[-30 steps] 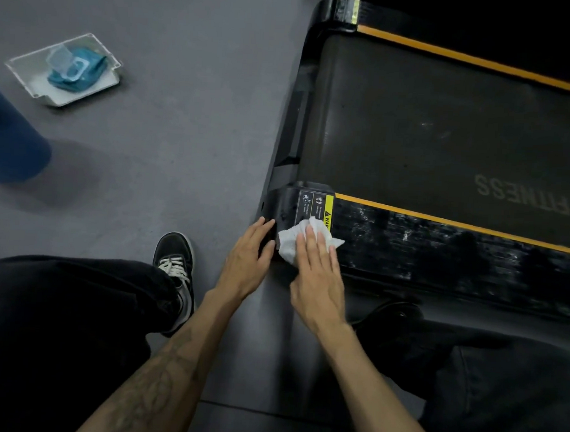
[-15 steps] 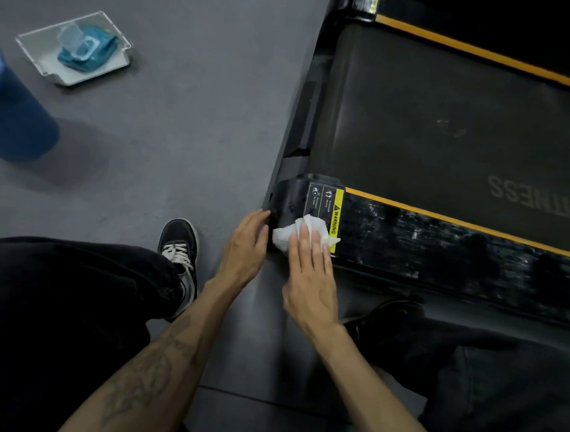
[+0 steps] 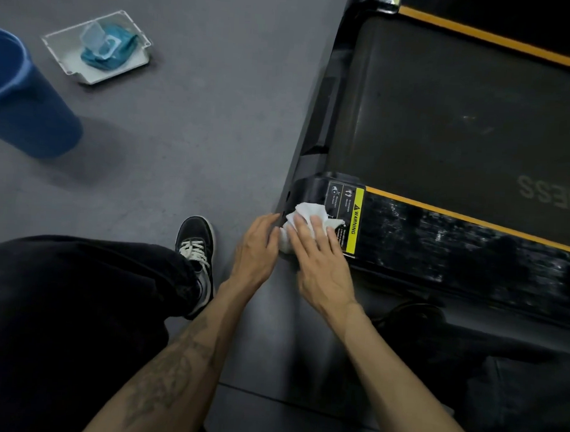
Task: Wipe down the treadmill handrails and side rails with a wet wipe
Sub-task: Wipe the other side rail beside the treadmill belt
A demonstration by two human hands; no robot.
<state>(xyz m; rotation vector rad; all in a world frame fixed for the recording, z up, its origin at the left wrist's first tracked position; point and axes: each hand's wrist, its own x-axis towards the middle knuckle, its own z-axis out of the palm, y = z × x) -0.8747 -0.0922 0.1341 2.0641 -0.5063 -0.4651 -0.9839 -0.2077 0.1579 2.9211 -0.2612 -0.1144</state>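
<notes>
Floor [image 3: 188, 138] of grey matting carries a blue bucket [image 3: 22, 103] at the far left and, just beyond it, a clear plastic tray [image 3: 59, 50] holding a teal wipe pack [image 3: 106, 49] with its flap raised. Nearer, a black sneaker [image 3: 196, 241] with white laces sits beside the left hand [image 3: 255, 247], whose straight fingers rest against the rounded end cap [image 3: 311, 190] of the treadmill's near side rail [image 3: 457, 244]. The right hand [image 3: 321, 260] lies flat, fingers straight, pressing a crumpled white wet wipe [image 3: 307, 213] onto that end cap, partly covering a label. That label [image 3: 354, 216] has a yellow strip reading "WARNING" with small pictograms beside it, too small to read. An orange stripe [image 3: 468, 219] edges the rail along the dark belt [image 3: 447, 108], where faded inverted letters "ESS" [image 3: 542, 191] show at the right edge. Dark trousers [image 3: 74, 304] fill the lower left.
</notes>
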